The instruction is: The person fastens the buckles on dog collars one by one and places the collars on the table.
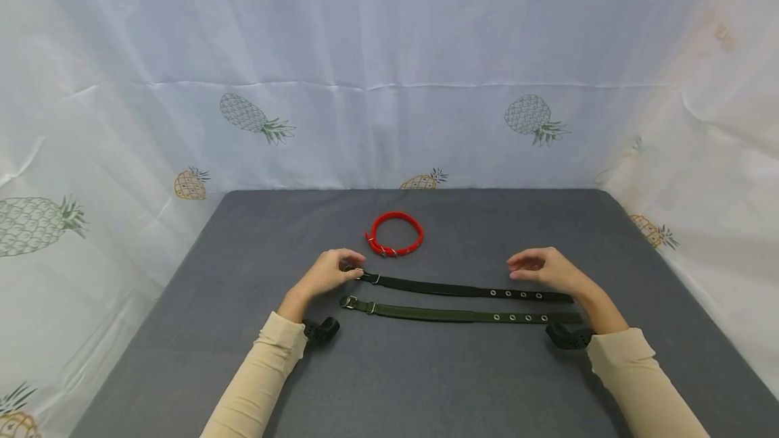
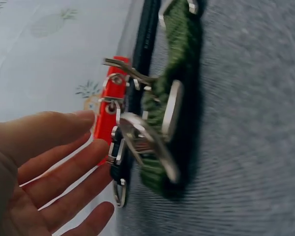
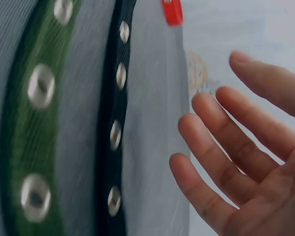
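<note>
My left hand (image 1: 326,274) hovers by the buckle end of a black collar (image 1: 426,286). Its fingers (image 2: 71,169) are loosely spread, and in the left wrist view nothing lies between them and the thumb. Nearer to me, a green collar (image 1: 426,313) lies stretched out alongside the black one, with its metal buckle (image 2: 172,110) on the left and eyelets on the right. Behind both, a red collar (image 1: 420,232) is fastened into a ring. Beyond the black collar's eyelet end, my right hand (image 1: 550,269) is held with relaxed fingers (image 3: 201,135), holding nothing.
A grey cloth (image 1: 438,384) covers the table. White curtains (image 1: 389,39) printed with pineapples hang behind it and on both sides. A black wrist device (image 1: 321,330) sits under the left wrist, and another wrist device (image 1: 569,336) under the right.
</note>
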